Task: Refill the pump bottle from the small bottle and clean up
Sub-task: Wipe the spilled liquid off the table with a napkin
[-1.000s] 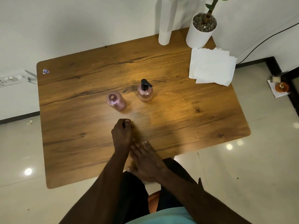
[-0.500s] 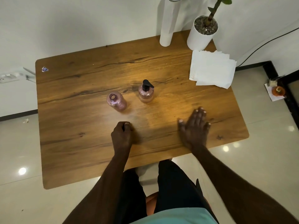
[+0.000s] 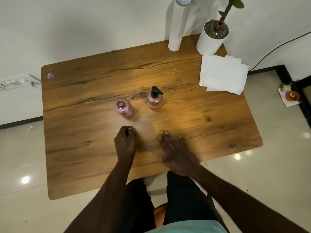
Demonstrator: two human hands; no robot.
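Observation:
The small pink bottle (image 3: 124, 107) stands uncapped on the wooden table (image 3: 84, 148), left of centre. To its right stands the pink pump bottle (image 3: 154, 100), its black pump head in place. My left hand (image 3: 125, 142) rests on the table just in front of the small bottle, curled into a fist around a small piece that looks like the bottle's cap. My right hand (image 3: 175, 152) is blurred with motion, fingers spread, low over the table in front of the pump bottle, and holds nothing.
A stack of white paper napkins (image 3: 223, 75) lies at the back right. Behind it stand a white plant pot (image 3: 211, 41) and a tall white cylinder (image 3: 178, 26) against the wall. A cable runs along the wall at the right.
My right hand came up from my lap to the right part of the table, then swept left toward the middle. My left fist and both bottles stayed put.

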